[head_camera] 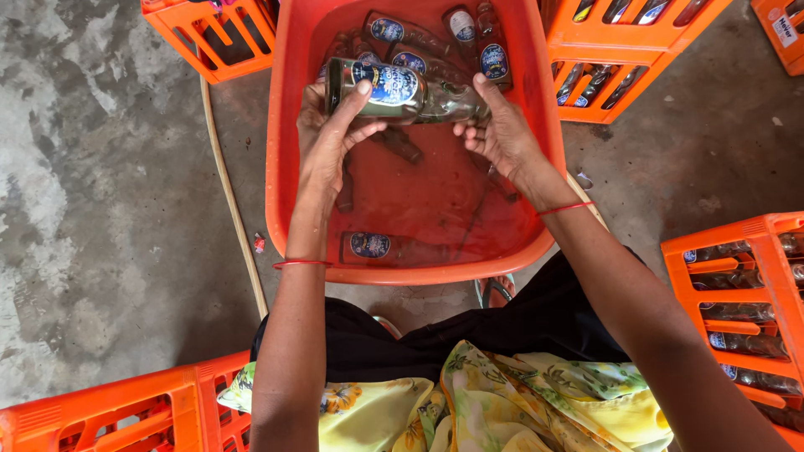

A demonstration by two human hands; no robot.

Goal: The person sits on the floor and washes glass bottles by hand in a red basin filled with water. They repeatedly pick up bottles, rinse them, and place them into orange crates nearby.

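Note:
A clear glass bottle [402, 94] with a blue oval label lies sideways in both my hands, just above the water of a large orange tub [285, 159]. My left hand [328, 138] grips its base end, thumb over the label. My right hand [501, 130] holds the neck end. Several more labelled bottles [469, 38] lie sunk in the water at the far side of the tub. One bottle [385, 247] rests along the near wall. Thin red bangles circle both my wrists.
Orange plastic crates stand all around on the concrete floor: one far left [209, 38], one far right with bottles [628, 59], one at right filled with bottles [745, 310], one near left [117, 410]. A pale hose [230, 197] runs along the tub's left side.

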